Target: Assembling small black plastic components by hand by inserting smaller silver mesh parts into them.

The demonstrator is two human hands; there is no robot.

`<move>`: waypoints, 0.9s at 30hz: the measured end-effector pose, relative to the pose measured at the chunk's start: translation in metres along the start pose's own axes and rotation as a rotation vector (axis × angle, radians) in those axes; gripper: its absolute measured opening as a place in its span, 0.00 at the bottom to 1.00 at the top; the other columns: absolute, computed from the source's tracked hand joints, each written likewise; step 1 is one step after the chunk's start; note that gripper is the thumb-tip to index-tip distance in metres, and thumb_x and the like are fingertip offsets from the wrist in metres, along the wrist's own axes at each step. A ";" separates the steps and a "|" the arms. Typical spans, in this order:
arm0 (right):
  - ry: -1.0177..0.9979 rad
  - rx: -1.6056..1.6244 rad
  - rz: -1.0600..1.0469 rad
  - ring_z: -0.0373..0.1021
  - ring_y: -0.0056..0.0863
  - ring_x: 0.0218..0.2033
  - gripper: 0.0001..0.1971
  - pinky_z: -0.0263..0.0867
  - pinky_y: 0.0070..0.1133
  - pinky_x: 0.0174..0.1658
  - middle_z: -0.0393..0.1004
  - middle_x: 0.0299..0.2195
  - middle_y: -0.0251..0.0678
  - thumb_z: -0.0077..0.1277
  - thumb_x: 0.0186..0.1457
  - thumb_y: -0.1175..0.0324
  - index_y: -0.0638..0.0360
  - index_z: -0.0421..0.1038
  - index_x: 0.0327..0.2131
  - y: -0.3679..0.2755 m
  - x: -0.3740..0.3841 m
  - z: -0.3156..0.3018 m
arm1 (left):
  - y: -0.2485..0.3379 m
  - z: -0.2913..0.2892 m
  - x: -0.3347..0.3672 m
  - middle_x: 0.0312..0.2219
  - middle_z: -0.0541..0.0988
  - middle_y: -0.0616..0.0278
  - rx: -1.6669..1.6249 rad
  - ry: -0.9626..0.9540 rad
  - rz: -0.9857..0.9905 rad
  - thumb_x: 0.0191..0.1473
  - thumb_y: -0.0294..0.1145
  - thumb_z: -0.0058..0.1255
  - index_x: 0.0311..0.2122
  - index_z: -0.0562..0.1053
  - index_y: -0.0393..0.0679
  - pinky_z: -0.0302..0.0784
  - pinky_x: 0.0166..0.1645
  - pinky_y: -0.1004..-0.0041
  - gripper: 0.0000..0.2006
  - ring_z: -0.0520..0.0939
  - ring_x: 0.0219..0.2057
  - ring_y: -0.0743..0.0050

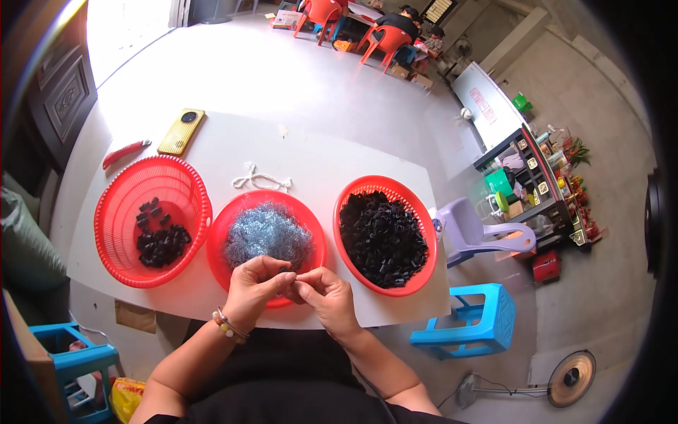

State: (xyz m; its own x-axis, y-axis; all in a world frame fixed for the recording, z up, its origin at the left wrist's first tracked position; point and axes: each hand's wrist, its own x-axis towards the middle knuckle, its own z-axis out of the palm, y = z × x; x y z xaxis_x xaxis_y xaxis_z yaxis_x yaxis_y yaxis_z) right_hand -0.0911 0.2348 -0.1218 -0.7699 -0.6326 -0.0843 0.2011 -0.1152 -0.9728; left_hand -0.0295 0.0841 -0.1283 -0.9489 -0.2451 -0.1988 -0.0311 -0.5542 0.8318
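Note:
My left hand (256, 288) and my right hand (329, 299) meet fingertip to fingertip above the near rim of a red plastic bowl (218, 249), both closed in a pinch. A dark bit, seemingly a small black plastic piece (285, 268), shows at the left fingertips. Whatever the right fingers pinch is too small and hidden to make out. In that bowl lies a heap of fine, silvery-blue, curly wire-like bits (267, 232). To the right, a red basket (429, 244) is full of small black pieces (383, 240). The red basket (115, 219) on the left holds fewer black pieces (164, 245).
On the white table (318, 152) lie a yellow phone (181, 133), a red-handled cutter (126, 154) and white cord (261, 178). A purple chair (473, 230) and blue stool (470, 324) stand right, another blue stool (74, 353) left. People (399, 27) sit far back.

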 end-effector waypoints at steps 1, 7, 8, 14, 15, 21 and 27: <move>0.001 -0.011 -0.024 0.72 0.18 0.33 0.04 0.70 0.17 0.40 0.74 0.30 0.33 0.47 0.56 0.78 0.65 0.69 0.36 0.000 0.000 0.000 | 0.001 0.000 0.000 0.27 0.79 0.62 0.009 0.000 0.000 0.49 0.24 0.57 0.36 0.73 0.35 0.76 0.34 0.80 0.08 0.79 0.28 0.81; 0.010 -0.075 -0.059 0.71 0.16 0.33 0.03 0.69 0.16 0.41 0.74 0.30 0.32 0.48 0.56 0.78 0.66 0.70 0.34 -0.005 0.000 0.000 | 0.005 0.003 0.001 0.28 0.79 0.60 -0.001 -0.012 -0.021 0.50 0.24 0.56 0.38 0.73 0.34 0.77 0.35 0.80 0.09 0.79 0.29 0.80; 0.015 -0.158 -0.069 0.71 0.16 0.33 0.03 0.69 0.16 0.40 0.74 0.30 0.32 0.48 0.55 0.78 0.66 0.70 0.34 -0.004 0.000 -0.002 | 0.005 0.003 0.001 0.28 0.79 0.60 0.000 -0.010 -0.021 0.50 0.24 0.56 0.38 0.73 0.34 0.77 0.35 0.80 0.09 0.79 0.29 0.80; 0.057 -0.077 -0.060 0.71 0.15 0.32 0.03 0.69 0.15 0.39 0.75 0.30 0.32 0.49 0.55 0.77 0.66 0.71 0.33 -0.002 0.002 0.001 | 0.000 -0.001 0.001 0.29 0.80 0.59 0.023 -0.030 -0.017 0.50 0.24 0.56 0.38 0.73 0.33 0.77 0.36 0.79 0.10 0.80 0.30 0.79; 0.059 -0.077 -0.061 0.71 0.15 0.32 0.03 0.69 0.15 0.39 0.75 0.30 0.32 0.49 0.55 0.77 0.66 0.71 0.33 -0.002 0.002 0.001 | -0.001 0.000 0.002 0.29 0.80 0.60 0.071 -0.014 0.022 0.50 0.24 0.57 0.38 0.73 0.34 0.77 0.35 0.80 0.10 0.79 0.29 0.81; 0.136 -0.143 -0.051 0.71 0.16 0.31 0.04 0.69 0.15 0.38 0.75 0.28 0.33 0.49 0.55 0.77 0.67 0.71 0.34 -0.004 0.002 0.006 | -0.009 0.002 0.005 0.26 0.79 0.63 0.208 0.035 0.163 0.49 0.23 0.56 0.38 0.74 0.35 0.73 0.31 0.85 0.09 0.77 0.27 0.86; 0.070 -0.119 -0.088 0.73 0.22 0.33 0.05 0.71 0.19 0.39 0.76 0.31 0.38 0.48 0.56 0.76 0.68 0.70 0.35 -0.006 0.001 0.004 | -0.006 0.001 0.005 0.27 0.80 0.59 0.098 0.011 0.058 0.51 0.23 0.54 0.40 0.74 0.36 0.78 0.35 0.77 0.09 0.80 0.29 0.77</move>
State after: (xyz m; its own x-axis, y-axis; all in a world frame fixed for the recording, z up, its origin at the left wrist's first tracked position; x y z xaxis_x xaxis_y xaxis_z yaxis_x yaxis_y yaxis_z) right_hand -0.0908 0.2318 -0.1147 -0.8225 -0.5687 -0.0083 0.0608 -0.0734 -0.9954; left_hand -0.0344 0.0871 -0.1334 -0.9466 -0.2832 -0.1539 -0.0074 -0.4584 0.8887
